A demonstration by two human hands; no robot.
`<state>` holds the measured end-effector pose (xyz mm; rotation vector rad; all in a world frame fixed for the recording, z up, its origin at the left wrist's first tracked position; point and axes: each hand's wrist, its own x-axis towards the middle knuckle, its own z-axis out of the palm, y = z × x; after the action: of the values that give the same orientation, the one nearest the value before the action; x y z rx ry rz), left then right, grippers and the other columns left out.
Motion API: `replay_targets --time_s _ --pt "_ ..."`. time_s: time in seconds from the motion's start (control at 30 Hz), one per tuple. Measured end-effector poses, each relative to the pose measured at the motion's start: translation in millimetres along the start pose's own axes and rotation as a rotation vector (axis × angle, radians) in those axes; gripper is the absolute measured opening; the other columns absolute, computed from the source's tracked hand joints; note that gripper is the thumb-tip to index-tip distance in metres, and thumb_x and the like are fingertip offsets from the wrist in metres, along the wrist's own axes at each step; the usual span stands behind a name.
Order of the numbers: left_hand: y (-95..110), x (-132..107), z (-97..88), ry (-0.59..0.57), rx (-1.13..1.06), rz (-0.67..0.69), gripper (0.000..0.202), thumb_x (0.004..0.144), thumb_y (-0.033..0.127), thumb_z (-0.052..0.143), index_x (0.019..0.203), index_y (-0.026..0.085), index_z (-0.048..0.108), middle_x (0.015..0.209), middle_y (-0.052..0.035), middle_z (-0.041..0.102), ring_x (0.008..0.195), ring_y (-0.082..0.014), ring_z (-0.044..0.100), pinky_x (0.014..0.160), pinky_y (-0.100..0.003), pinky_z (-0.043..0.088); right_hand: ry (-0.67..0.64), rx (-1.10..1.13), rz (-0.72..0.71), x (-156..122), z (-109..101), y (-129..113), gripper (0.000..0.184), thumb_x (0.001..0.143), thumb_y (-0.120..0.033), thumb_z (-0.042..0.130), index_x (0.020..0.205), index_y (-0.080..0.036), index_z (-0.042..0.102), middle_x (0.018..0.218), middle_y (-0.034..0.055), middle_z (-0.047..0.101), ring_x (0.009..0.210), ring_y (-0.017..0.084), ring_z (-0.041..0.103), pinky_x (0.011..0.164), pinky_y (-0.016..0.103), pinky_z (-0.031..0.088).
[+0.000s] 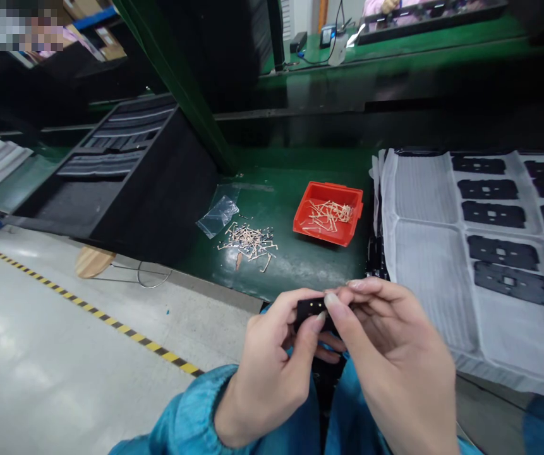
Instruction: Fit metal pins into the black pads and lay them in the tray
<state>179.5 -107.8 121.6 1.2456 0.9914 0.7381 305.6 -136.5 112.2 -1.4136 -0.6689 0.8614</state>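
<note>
Between my two hands, just in front of the bench edge, is a small black plastic part [309, 308] with tiny gold dots on its face. My left hand [284, 354] pinches it between thumb and fingers. My right hand [390, 354] is closed on its other end, the thumb pressing near the top edge; the fingers cover much of the part. Beyond them on the green bench lies a loose pile of small thin bent strips [250, 242]. A red bin [300, 222] to the right of the pile holds more such strips.
At right, a white-lined tray [423, 272] carries several flat black plates [511, 281]. A clear plastic bag [219, 215] lies behind the pile. A black slotted box [158, 183] stands at left, with a green post [181, 82] behind. Another person's hand [389, 6] shows across the bench.
</note>
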Motion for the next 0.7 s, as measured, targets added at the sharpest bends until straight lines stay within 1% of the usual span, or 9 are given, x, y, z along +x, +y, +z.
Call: replay_targets --time_s 0.1,0.27,0.33,0.4,0.47,0.53,0.6,0.63,0.7 --pt "-0.2 -0.5 1.0 0.018 0.014 0.004 0.022 0.106 0.028 0.057 0.125 0.022 0.067 0.116 -0.0101 0.079 0.082 -0.0211 0.082 0.068 -0.028 0.071 0.001 -0.03 -0.015 -2.6 -0.7 0.7 0.018 0.09 -0.029 0.078 0.103 -0.03 0.066 0.091 -0.0016 0.08 0.084 0.015 0.081 0.069 0.017 0.067" --pt "0.0 -2.2 0.5 0.007 0.04 0.016 0.023 0.107 0.03 0.056 0.126 0.025 0.067 0.118 -0.0079 0.079 0.086 -0.019 0.081 0.07 -0.024 0.07 0.052 -0.069 -0.083 -8.1 2.6 0.3 0.02 0.091 -0.026 0.076 0.106 -0.031 0.065 0.094 -0.003 0.079 0.089 0.012 0.08 0.076 0.014 0.065" --pt "0.3 -1.9 1.3 0.026 0.062 0.028 0.023 0.107 0.033 0.056 0.124 0.025 0.069 0.116 -0.0065 0.079 0.088 -0.0177 0.081 0.071 -0.022 0.069 0.095 -0.108 -0.114 -11.1 6.2 1.8 0.019 0.091 -0.026 0.076 0.107 -0.03 0.065 0.094 -0.0023 0.078 0.089 0.012 0.079 0.078 0.017 0.065" --pt "0.1 -0.6 3.2 0.087 0.085 0.041 0.022 0.108 0.034 0.055 0.117 0.023 0.072 0.111 -0.0055 0.08 0.087 -0.0163 0.08 0.072 -0.02 0.067 0.128 -0.154 -0.16 -13.9 9.4 4.9 0.02 0.091 -0.026 0.075 0.108 -0.03 0.065 0.096 -0.001 0.077 0.091 0.015 0.078 0.08 0.023 0.066" --pt "-0.9 1.5 5.5 0.14 0.08 0.051 0.025 0.109 0.036 0.053 0.11 0.02 0.072 0.099 -0.0052 0.081 0.077 -0.0147 0.079 0.068 -0.019 0.066 0.153 -0.178 -0.214 -15.3 10.1 8.7 0.023 0.091 -0.025 0.075 0.111 -0.03 0.065 0.1 0.001 0.076 0.093 0.017 0.078 0.083 0.028 0.065" --pt "-2.5 3.8 7.2 0.168 0.025 0.058 0.028 0.109 0.039 0.05 0.107 0.018 0.07 0.078 -0.0035 0.079 0.06 -0.0134 0.074 0.057 -0.019 0.063 0.194 -0.165 -0.22 -14.8 7.4 12.1 0.028 0.09 -0.024 0.076 0.114 -0.028 0.064 0.106 0.0042 0.074 0.094 0.019 0.078 0.083 0.031 0.066" --pt "-4.0 5.4 7.7 0.198 -0.03 0.06 0.032 0.109 0.043 0.049 0.105 0.017 0.067 0.058 0.0004 0.07 0.044 -0.0119 0.065 0.045 -0.017 0.055 0.25 -0.146 -0.19 -13.6 2.9 14.9 0.029 0.091 -0.026 0.075 0.117 -0.026 0.063 0.108 0.0062 0.073 0.09 0.018 0.079 0.081 0.03 0.066" --pt "-4.4 5.7 7.7 0.217 -0.039 0.061 0.033 0.109 0.045 0.049 0.104 0.017 0.066 0.051 0.0023 0.065 0.039 -0.0112 0.061 0.041 -0.016 0.051 0.258 -0.144 -0.173 -13.3 0.8 16.1 0.029 0.092 -0.027 0.074 0.119 -0.025 0.063 0.107 0.006 0.074 0.089 0.017 0.079 0.08 0.028 0.066" --pt "-4.1 5.2 7.5 0.239 -0.022 0.055 0.033 0.108 0.047 0.051 0.102 0.018 0.066 0.049 0.004 0.059 0.037 -0.0097 0.055 0.039 -0.015 0.047 0.226 -0.157 -0.208 -14.2 -1.1 18.4 0.03 0.093 -0.028 0.073 0.121 -0.026 0.063 0.103 0.0036 0.075 0.091 0.015 0.077 0.081 0.023 0.065"
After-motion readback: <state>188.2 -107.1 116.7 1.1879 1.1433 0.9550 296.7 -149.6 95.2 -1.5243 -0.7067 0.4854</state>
